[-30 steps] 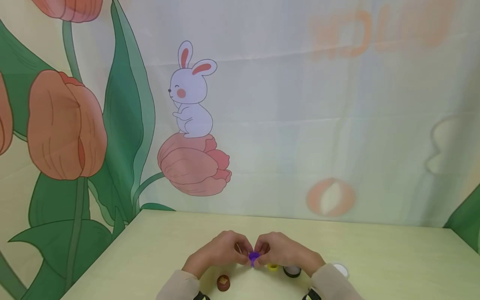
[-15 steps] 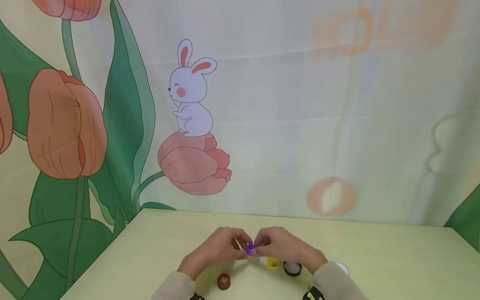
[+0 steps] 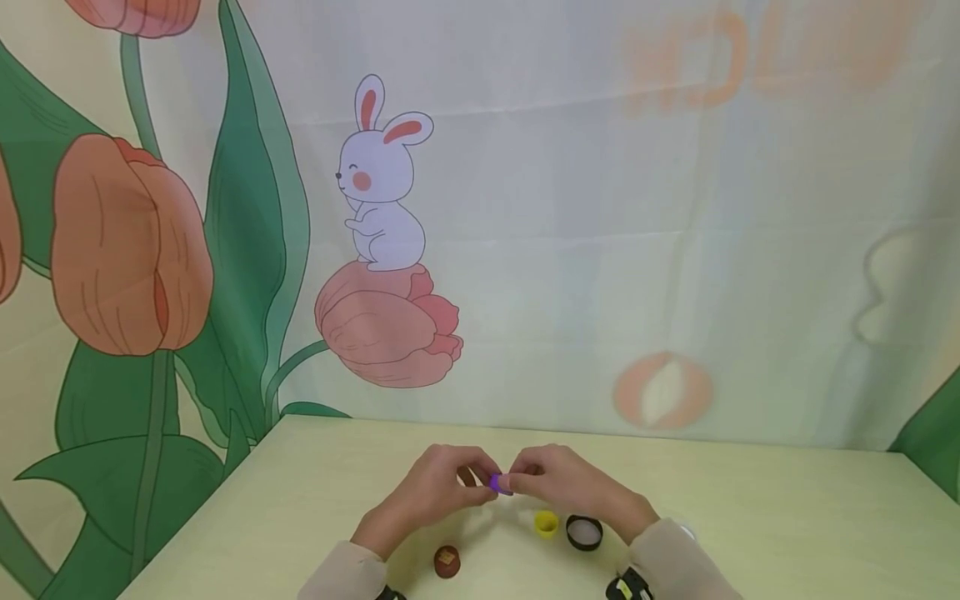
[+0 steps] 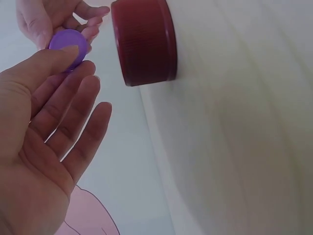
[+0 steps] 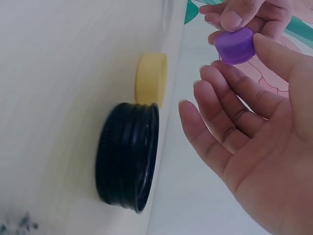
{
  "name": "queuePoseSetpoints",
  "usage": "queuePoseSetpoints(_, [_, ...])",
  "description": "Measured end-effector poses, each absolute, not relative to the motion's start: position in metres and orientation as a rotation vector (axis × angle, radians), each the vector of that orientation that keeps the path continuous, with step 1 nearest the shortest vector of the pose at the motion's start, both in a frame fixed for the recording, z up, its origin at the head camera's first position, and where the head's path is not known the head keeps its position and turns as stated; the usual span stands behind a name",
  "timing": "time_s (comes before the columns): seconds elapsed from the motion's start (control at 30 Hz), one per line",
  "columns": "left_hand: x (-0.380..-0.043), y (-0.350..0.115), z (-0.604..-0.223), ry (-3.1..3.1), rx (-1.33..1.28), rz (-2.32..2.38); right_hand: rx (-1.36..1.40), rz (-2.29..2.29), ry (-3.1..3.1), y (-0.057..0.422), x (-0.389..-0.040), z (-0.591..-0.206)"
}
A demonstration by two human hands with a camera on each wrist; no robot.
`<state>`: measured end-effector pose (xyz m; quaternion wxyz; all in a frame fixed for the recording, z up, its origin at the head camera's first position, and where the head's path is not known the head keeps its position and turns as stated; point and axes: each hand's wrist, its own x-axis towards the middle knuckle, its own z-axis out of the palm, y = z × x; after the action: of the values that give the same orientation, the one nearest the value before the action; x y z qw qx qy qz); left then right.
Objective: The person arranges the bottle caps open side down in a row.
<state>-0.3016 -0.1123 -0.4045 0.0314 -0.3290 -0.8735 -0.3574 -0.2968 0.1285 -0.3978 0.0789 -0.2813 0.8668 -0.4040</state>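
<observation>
A small purple bottle cap (image 3: 497, 484) is raised above the table between both hands. My left hand (image 3: 437, 485) pinches it with thumb and fingers; the left wrist view shows the thumb lying across the flat top of the purple cap (image 4: 66, 40). From the other side my right hand (image 3: 566, 482) pinches it too, its thumb and index finger at the edge. In the right wrist view the ridged side of the purple cap (image 5: 235, 48) shows, and the other fingers of the right hand (image 5: 266, 117) are spread loosely.
On the pale table (image 3: 787, 517) lie a dark red cap (image 3: 447, 562) on the left, a yellow cap (image 3: 546, 524) and, beside it, a black lid (image 3: 584, 532). A white round thing (image 3: 687, 531) is partly hidden behind the right sleeve. A printed cloth (image 3: 540, 250) hangs behind.
Both hands have lifted the purple cap up and slightly away from me, and it has turned onto its side. The yellow cap and black lid now show more fully.
</observation>
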Motion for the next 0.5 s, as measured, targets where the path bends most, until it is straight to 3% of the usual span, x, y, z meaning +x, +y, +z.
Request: queuePoseSetpoints(0.5, [-0.3033,-0.1180,-0.4057,-2.712,-0.959,-1.116,-0.879,-1.249,2.589,0.1315,-0.2981,-0.3960])
